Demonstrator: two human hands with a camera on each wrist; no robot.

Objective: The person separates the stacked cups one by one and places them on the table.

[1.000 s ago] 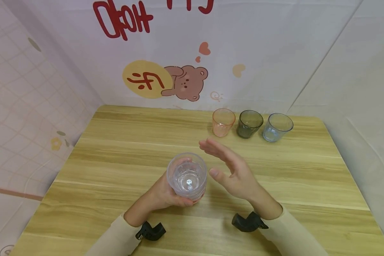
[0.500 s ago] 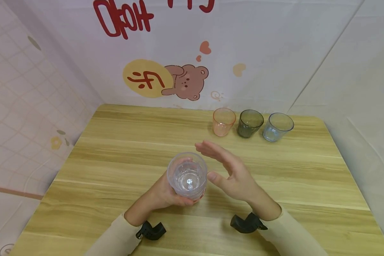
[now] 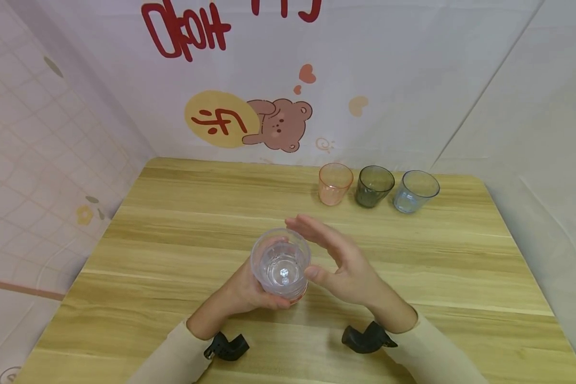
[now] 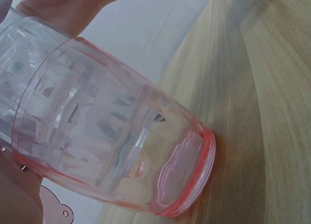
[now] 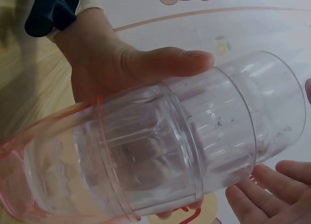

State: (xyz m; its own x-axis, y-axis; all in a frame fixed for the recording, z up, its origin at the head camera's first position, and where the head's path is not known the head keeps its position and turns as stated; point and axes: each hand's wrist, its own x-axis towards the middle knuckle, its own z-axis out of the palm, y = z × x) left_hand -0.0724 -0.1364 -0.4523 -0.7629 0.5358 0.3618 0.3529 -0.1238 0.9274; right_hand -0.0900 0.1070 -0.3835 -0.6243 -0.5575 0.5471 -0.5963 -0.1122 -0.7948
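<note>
Near the front middle of the table, my left hand [image 3: 245, 290] grips a stack of nested tumblers from its left side. The bottom tumbler [image 4: 112, 131] is tinted pinkish-red and seems to stand on the wood in the left wrist view. Above it, clear tumblers [image 5: 221, 124] sit one inside another, as the right wrist view shows. My right hand [image 3: 350, 266] is at the stack's right side, fingers extended and thumb apart, close to the top rim. Whether it touches the stack I cannot tell.
Along the back right of the wooden table [image 3: 182, 197] stand three separate tumblers: an orange-pink one [image 3: 335, 186], a dark grey one [image 3: 373, 188] and a blue one [image 3: 415, 193]. A printed white cloth [image 3: 393, 58] hangs behind the table. Each wrist wears a black mount [image 3: 228, 346].
My right hand has moved left, nearing the top of the stack. The left hand and the stack stay where they were, and so do the three tumblers at the back.
</note>
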